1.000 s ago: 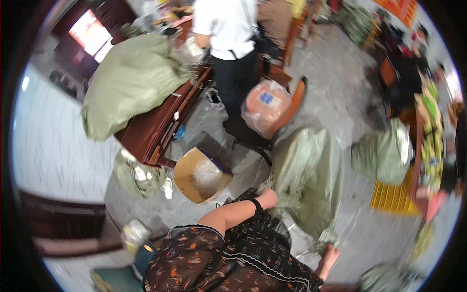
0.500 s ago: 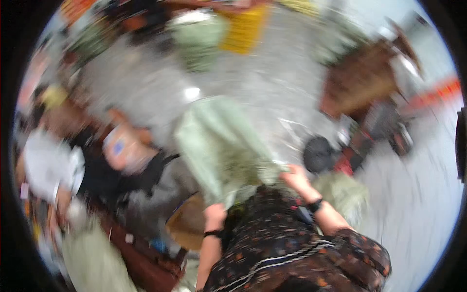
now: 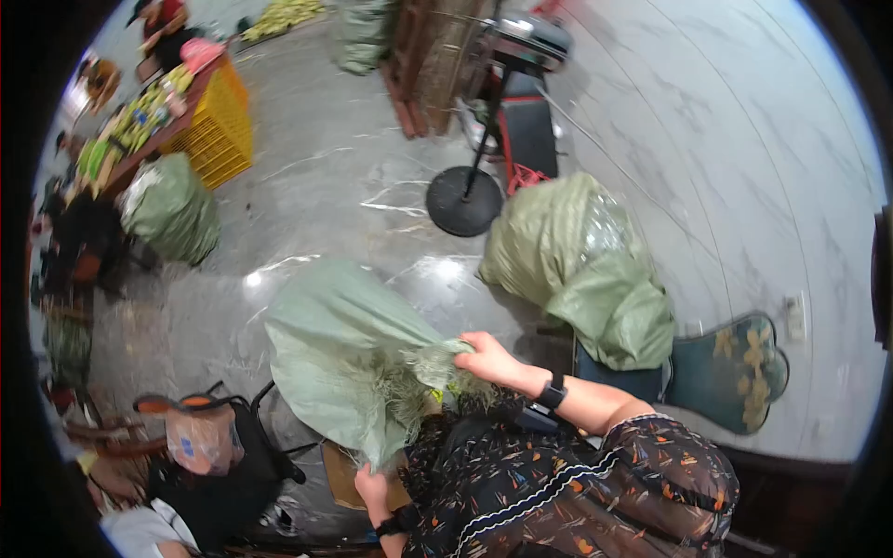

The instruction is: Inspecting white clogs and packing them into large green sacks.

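Observation:
A pale green woven sack [image 3: 326,344] spreads out in front of me, its frayed, stringy rim toward my body. My right hand [image 3: 488,361] is closed around a bunched part of that rim. At the sack's near left corner, my left hand [image 3: 372,488] pinches the edge. A little yellow-green shows at the mouth beneath the frayed threads; what it is I cannot make out. Part of a brown cardboard-coloured piece [image 3: 344,479] lies under the sack beside my left hand.
A full green sack [image 3: 539,242] stands at the right, beside a chair with a flowered back [image 3: 721,372]. Beyond it is a black round-based stand [image 3: 465,200]. At the lower left, a person sits near a clear bag [image 3: 203,442]. A yellow crate [image 3: 219,130] stands far left.
My view has swung to the right, so the full sack and flowered chair show clearly. Both hands keep their hold on the sack.

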A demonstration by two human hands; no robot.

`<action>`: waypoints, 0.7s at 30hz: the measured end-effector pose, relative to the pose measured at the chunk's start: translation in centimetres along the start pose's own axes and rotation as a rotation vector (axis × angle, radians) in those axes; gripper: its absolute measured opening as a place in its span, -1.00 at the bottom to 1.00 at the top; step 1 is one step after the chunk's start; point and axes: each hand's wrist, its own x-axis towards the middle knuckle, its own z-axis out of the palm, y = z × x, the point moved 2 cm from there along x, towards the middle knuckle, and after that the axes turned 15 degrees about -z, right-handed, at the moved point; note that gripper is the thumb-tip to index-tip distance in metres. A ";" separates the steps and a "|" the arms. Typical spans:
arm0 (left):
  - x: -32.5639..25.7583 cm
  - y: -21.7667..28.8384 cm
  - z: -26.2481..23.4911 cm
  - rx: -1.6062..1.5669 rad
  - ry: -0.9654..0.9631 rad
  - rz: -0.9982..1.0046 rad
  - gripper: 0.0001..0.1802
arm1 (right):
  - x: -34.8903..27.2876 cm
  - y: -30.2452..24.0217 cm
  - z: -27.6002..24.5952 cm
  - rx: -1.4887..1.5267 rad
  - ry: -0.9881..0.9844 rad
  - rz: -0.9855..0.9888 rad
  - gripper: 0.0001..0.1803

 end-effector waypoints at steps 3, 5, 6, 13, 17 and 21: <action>-2.7 -0.6 -0.4 -0.418 -0.159 -0.342 -0.73 | 0.2 -2.2 0.2 0.135 0.007 -0.110 -0.70; -4.9 1.4 -0.7 -0.647 -0.093 -0.355 -0.68 | 1.1 -3.9 0.7 0.114 -0.021 -0.202 -0.71; -4.9 1.8 -0.8 -0.909 -0.016 -0.400 -0.63 | 1.5 -4.5 1.1 0.150 -0.010 -0.243 -0.74; -8.2 4.5 -8.2 -0.821 0.241 -0.383 -0.54 | 4.1 -8.0 5.3 0.227 0.180 -0.400 -0.73; -7.6 2.9 -13.8 -0.646 0.455 -0.028 -0.52 | 4.0 -12.7 9.3 0.456 0.142 -0.440 -0.76; -4.7 -0.2 -19.5 -0.463 0.655 0.275 -0.50 | 5.8 -15.1 16.0 0.620 0.083 -0.493 -0.72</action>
